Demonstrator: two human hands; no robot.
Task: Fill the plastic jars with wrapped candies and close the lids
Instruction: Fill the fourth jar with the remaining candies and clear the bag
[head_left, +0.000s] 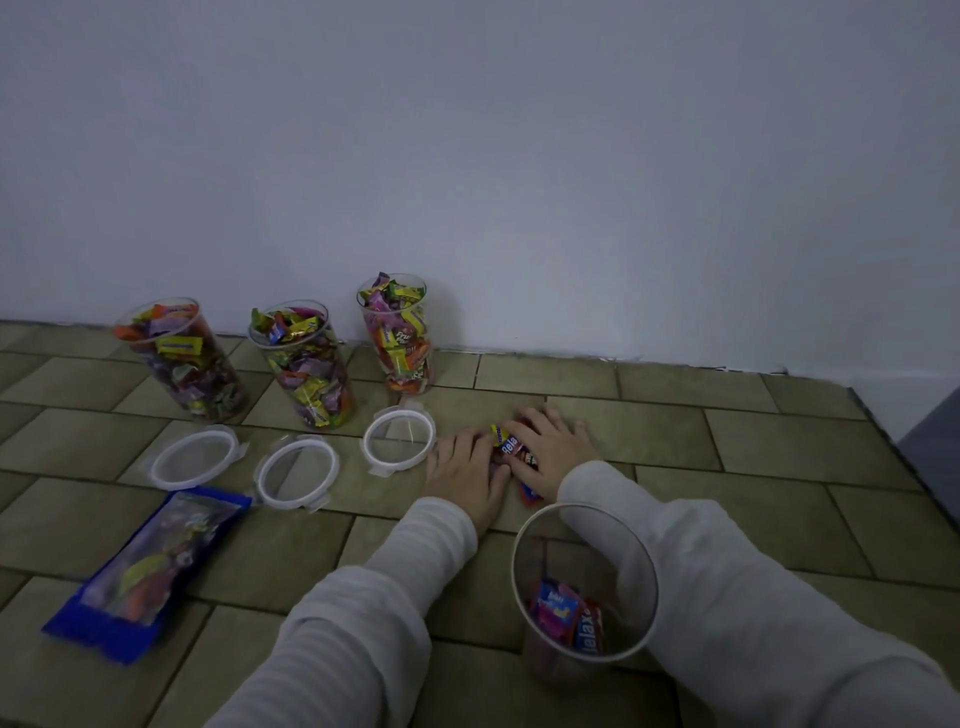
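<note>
scooping light, slippery wrapped candies (511, 451) off the tiled floor (727, 467), left hand (467, 470) and right hand (553, 449) cup them loosely from both sides beyond the nearly empty clear plastic jar (584, 587)

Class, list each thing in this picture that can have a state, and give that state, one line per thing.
Three jars by the wall: full of candies, uncovered.
Three lids: off, flat on the floor.
Near jar: open, a few candies at the bottom.
Blue candy bag: lying flat.
Loose candies: gathered between both hands.
Left hand: on the candies.
Right hand: on the candies.
</note>
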